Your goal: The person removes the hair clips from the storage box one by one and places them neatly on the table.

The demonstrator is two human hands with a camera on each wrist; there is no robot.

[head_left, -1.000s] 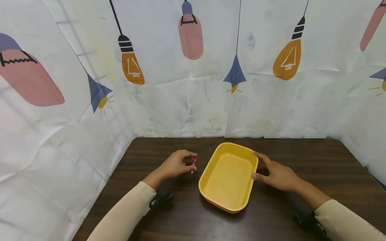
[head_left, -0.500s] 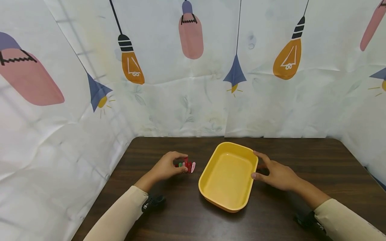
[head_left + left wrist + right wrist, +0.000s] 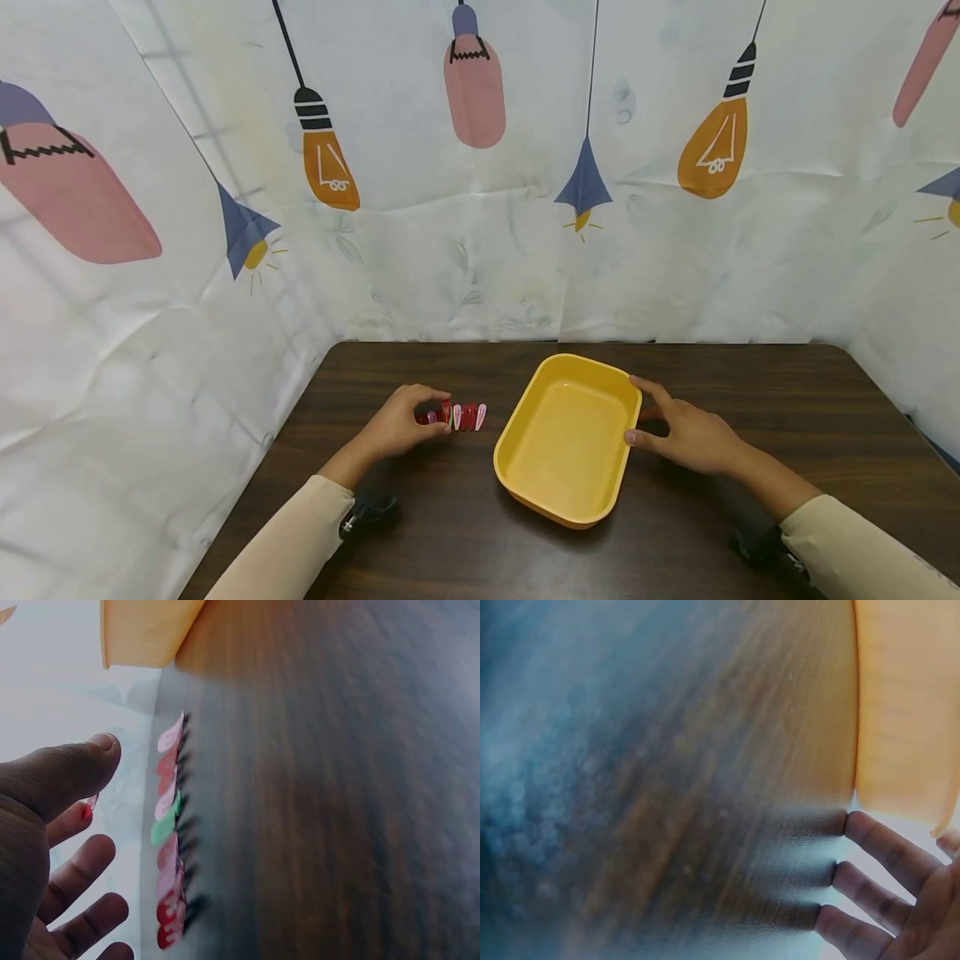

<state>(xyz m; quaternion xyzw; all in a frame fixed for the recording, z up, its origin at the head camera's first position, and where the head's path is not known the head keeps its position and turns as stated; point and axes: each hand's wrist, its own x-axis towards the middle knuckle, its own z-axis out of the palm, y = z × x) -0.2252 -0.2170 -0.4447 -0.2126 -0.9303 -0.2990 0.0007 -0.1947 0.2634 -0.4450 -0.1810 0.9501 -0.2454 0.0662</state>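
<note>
My left hand (image 3: 397,423) pinches a small red hair clip (image 3: 446,410) upright between thumb and index finger. It is at the left part of a row of snap hair clips (image 3: 468,417) on the table. In the left wrist view the row shows a pink clip (image 3: 171,736), a green clip (image 3: 165,826) and several other red and pink ones standing side by side. My right hand (image 3: 686,433) touches the right rim of a yellow plastic tub (image 3: 517,492) with thumb and index finger spread. Its other fingers (image 3: 874,915) reach down to the tabletop.
The dark wooden table (image 3: 420,550) ends at a white curtain (image 3: 465,275) printed with lamps and bulbs, which also hangs along the left side. The yellow tub stands right of the clips. A black wrist camera (image 3: 367,512) sits under the left sleeve.
My left hand has moved left with the red hair clip, away from the tub, and the row of clips shows from behind it. The right hand and the tub stay in place.
</note>
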